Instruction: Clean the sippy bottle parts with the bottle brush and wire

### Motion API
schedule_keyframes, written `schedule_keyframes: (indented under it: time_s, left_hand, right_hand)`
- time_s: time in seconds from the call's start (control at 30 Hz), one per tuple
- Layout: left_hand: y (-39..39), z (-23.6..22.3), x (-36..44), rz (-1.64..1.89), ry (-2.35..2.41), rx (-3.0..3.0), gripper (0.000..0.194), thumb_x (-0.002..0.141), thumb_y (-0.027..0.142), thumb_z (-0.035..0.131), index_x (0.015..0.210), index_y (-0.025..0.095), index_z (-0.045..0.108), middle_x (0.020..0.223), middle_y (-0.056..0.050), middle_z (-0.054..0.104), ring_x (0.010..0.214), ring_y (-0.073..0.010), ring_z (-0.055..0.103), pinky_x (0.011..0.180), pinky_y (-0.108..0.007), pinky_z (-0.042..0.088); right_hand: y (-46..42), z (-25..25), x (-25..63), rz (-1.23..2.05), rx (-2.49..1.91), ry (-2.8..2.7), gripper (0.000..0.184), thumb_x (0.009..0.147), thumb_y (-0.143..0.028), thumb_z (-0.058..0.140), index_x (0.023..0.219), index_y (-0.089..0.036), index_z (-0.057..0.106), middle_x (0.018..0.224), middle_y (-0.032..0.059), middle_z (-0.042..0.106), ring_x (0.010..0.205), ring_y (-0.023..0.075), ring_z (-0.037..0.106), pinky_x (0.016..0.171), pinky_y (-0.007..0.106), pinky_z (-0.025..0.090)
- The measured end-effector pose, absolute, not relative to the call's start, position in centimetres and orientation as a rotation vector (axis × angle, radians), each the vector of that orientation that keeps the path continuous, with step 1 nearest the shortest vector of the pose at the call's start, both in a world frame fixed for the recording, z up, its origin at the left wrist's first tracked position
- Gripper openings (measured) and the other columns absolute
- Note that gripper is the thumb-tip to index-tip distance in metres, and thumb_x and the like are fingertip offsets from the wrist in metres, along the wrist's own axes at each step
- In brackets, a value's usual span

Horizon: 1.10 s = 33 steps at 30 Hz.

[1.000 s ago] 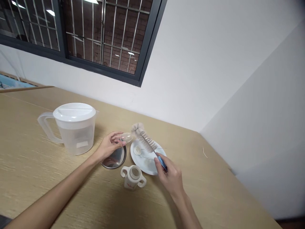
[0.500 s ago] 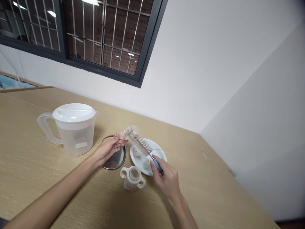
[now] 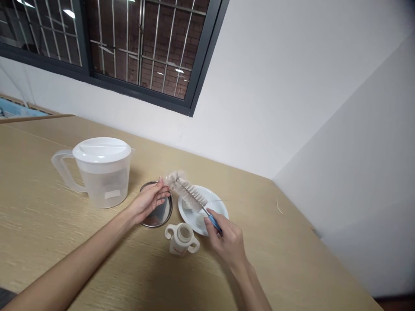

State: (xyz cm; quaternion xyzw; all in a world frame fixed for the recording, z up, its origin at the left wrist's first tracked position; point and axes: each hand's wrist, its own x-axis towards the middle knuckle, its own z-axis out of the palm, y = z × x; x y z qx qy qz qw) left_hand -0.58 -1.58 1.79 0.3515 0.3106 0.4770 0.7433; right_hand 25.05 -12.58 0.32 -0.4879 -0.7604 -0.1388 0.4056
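My right hand (image 3: 227,239) is closed around the blue handle of a bottle brush (image 3: 188,192) with pale bristles, tilted up to the left. At the bristly tip my left hand (image 3: 151,201) lies palm up, its fingers loosely spread and touching or very near the bristles. Below the brush an uncapped baby bottle (image 3: 182,239) with two side handles stands upright on the table. Behind the brush sits a white plate (image 3: 223,211) with small pale parts, partly covered, and a thin rod across its rim. A round metal tray (image 3: 156,221) lies under my left hand.
A lidded translucent pitcher (image 3: 103,177) stands at the left, its handle pointing left. On the right of the wooden table (image 3: 285,259) lies a thin pale strip (image 3: 279,207). The white wall (image 3: 253,108) and a barred window (image 3: 142,52) rise behind the table.
The fingers of my left hand have drawn back slightly from over the bristles at the tip. My right hand keeps its grip on the brush. The whole view shifts slightly.
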Motion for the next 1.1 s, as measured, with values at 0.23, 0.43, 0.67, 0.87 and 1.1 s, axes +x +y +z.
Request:
schedule_keyframes:
  time_s: [0.23, 0.43, 0.67, 0.87, 1.1]
  left_hand:
    - [-1.2, 1.7, -0.9, 1.046, 0.705, 0.809, 0.047, 0.083, 0.057, 0.065, 0.104, 0.016, 0.071, 0.122, -0.012, 0.068, 0.082, -0.0109, 0.065, 0.065, -0.018, 0.050]
    - [-1.2, 1.0, -1.0, 1.077, 0.743, 1.032, 0.051, 0.075, 0.044, 0.079, 0.116, 0.019, 0.063, 0.117, -0.010, 0.071, 0.093, -0.0149, 0.068, 0.074, -0.021, 0.047]
    - [-1.3, 0.8, -1.0, 1.117, 0.698, 1.102, 0.058, 0.070, 0.038, 0.083, 0.118, 0.022, 0.055, 0.116, -0.010, 0.072, 0.103, -0.0209, 0.069, 0.090, -0.031, 0.048]
    - [-0.8, 0.4, -0.9, 1.213, 0.738, 1.218, 0.064, 0.065, 0.035, 0.086, 0.117, 0.019, 0.054, 0.113, -0.011, 0.072, 0.104, -0.0227, 0.068, 0.093, -0.036, 0.049]
    - [-0.6, 0.5, -1.0, 1.240, 0.765, 1.353, 0.063, 0.066, 0.036, 0.085, 0.118, 0.018, 0.055, 0.110, -0.011, 0.070, 0.094, -0.0186, 0.068, 0.088, -0.034, 0.050]
  right_hand:
    - [-12.2, -0.1, 25.7, -0.426, -1.340, -1.837, 0.024, 0.094, -0.026, 0.058, 0.113, -0.015, 0.067, 0.093, 0.0066, 0.075, 0.066, 0.0132, 0.068, 0.063, 0.023, 0.051]
    - [-12.4, 0.3, 25.5, -0.384, -1.282, -1.820, 0.024, 0.093, -0.025, 0.058, 0.114, -0.015, 0.066, 0.096, 0.0080, 0.075, 0.071, 0.0141, 0.070, 0.065, 0.022, 0.053]
    - [-12.1, 0.1, 25.8, -0.423, -1.405, -1.782, 0.025, 0.095, -0.031, 0.055, 0.109, -0.015, 0.068, 0.095, 0.0075, 0.075, 0.067, 0.0144, 0.069, 0.064, 0.023, 0.052]
    - [-12.6, 0.5, 25.7, -0.388, -1.327, -1.794, 0.024, 0.094, -0.028, 0.056, 0.110, -0.014, 0.068, 0.094, 0.0078, 0.075, 0.066, 0.0128, 0.069, 0.064, 0.022, 0.052]
    - [-12.4, 0.7, 25.7, -0.417, -1.404, -1.790, 0.025, 0.095, -0.031, 0.055, 0.107, -0.014, 0.070, 0.090, 0.0074, 0.076, 0.068, 0.0141, 0.070, 0.063, 0.021, 0.053]
